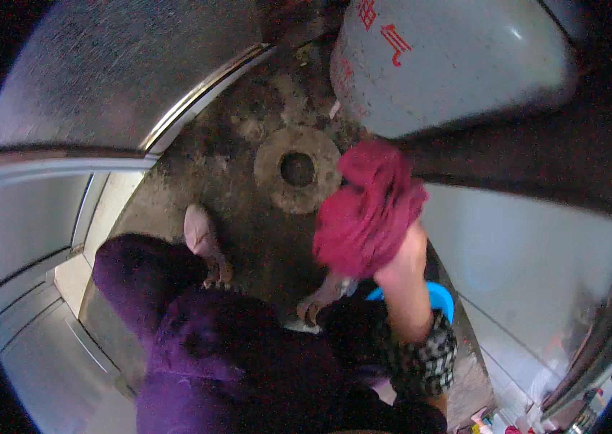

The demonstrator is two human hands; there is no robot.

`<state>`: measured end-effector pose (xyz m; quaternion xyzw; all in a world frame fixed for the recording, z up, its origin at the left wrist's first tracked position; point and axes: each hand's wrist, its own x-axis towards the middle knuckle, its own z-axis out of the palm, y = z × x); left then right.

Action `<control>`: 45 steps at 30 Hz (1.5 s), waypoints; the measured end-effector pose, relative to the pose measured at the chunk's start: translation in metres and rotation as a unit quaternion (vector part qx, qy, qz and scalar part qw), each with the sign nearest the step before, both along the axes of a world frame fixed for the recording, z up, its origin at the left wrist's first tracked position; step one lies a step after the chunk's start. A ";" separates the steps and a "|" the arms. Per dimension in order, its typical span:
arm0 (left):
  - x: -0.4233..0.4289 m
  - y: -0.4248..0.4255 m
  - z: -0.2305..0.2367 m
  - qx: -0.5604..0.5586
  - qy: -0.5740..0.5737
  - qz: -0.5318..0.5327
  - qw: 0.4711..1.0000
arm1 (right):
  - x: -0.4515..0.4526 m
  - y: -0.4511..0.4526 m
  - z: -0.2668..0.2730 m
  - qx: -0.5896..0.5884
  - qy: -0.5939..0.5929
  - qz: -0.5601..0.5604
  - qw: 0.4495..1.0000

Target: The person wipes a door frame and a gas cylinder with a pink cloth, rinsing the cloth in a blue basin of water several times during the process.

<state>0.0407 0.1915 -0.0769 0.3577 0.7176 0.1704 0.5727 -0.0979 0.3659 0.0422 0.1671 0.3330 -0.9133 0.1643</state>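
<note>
A crumpled dark pink cloth (365,217) hangs from my right hand (406,255), out in front of me above the floor. The fingers are largely hidden by the cloth, and the hand is slightly blurred. Below the right forearm, part of the rim of a bright blue plastic basin (442,298) shows; the arm covers the rest. My left hand is out of view. Purple clothing (192,342) fills the lower left.
Ahead on the stained concrete floor (219,157) lies a round ring (271,182) with a dark hole. A large pale container (447,65) bearing red writing stands at the upper right. Framed panels (34,217) line the left. Small mixed items (517,423) lie at the lower right.
</note>
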 end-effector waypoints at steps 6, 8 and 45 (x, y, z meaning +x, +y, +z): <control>-0.037 -0.003 0.007 0.013 -0.013 -0.007 1.000 | -0.004 0.010 -0.030 -0.037 -0.147 0.012 0.988; -0.046 -0.002 0.013 0.015 -0.007 -0.008 1.000 | -0.016 0.004 -0.039 -0.036 -0.135 0.042 0.989; -0.237 0.074 0.095 0.335 0.179 0.597 0.707 | -0.067 0.003 -0.009 0.379 0.144 -0.016 0.914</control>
